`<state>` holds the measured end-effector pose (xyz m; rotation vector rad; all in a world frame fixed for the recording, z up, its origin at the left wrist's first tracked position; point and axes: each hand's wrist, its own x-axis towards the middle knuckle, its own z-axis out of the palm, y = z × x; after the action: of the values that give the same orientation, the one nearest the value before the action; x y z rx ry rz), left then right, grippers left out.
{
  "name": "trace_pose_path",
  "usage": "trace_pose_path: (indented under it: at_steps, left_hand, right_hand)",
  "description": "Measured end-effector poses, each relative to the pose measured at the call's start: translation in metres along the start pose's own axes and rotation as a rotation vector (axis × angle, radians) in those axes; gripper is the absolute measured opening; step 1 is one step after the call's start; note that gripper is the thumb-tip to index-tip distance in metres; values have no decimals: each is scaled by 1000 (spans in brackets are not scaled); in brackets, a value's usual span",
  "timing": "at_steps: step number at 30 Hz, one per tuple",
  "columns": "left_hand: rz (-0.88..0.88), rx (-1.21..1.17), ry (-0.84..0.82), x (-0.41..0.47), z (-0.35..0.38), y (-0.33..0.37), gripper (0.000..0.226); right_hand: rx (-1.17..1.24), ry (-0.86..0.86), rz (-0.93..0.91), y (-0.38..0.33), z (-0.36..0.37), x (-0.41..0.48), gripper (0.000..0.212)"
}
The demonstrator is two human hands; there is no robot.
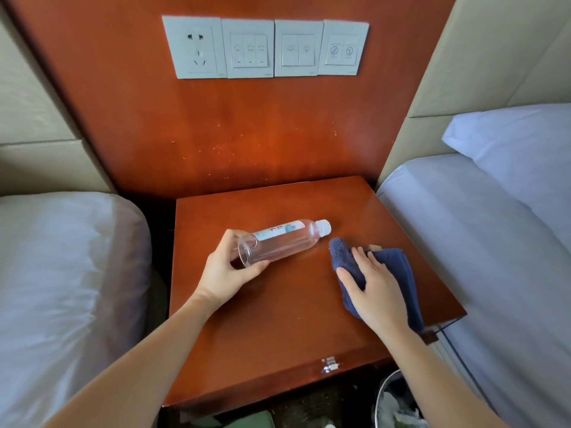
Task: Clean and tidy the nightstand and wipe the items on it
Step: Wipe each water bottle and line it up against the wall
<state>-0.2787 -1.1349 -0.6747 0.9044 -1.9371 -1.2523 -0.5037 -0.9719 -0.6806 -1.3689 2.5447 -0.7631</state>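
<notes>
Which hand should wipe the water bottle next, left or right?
Right. The right hand lies on the blue cloth, just beside the cap end of the bottle. The left hand grips the bottle at its base, so it probably serves best steadying it.

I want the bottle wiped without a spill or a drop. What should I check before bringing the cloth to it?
1. Cap on the bottle: white cap sits in place. Ok.
2. Hold on the bottle: left hand grips its base end. Ok.
3. Cloth in hand: right hand only lies on it, fingers spread, not gripping. Not ok.
4. Cloth and bottle apart, so nothing drags: a gap shows between them. Ok.
5. Cloth damp enough: cannot tell.
6. Bottle's cap end lifted off the nightstand: cannot tell.
</notes>
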Motion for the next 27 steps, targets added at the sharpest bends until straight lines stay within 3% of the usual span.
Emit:
trace_pose_path:
  at_steps: [2,4,8,11,13,17,21,27]
  left_hand:
    - [-27,-98,115,-2,2,2,46]
    - [1,-154,229,-7,5,14,49]
    - [163,-143,280,-7,4,54,57]
    - [221,-61,213,-6,4,87,66]
    - [230,35,181,-7,5,102,60]
    - [213,78,130,-9,6,124,47]
    - [222,82,118,-12,7,136,47]
    - [139,-16,163,-17,17,123,48]
  right_hand:
    - [173,89,109,-8,-8,-3,30]
    - [458,213,209,-25,-28,0,36]
    - [738,308,38,-71,-63,10,31]
    - [759,279,-98,-104,-79,16,22]
    - [710,181,-218,-122,-87,17,19]
    - [541,-72,-464,-135,-92,13,39]
    - [510,-33,-480,-132,-94,9,36]
    - [595,7,-476,-121,-92,2,12]
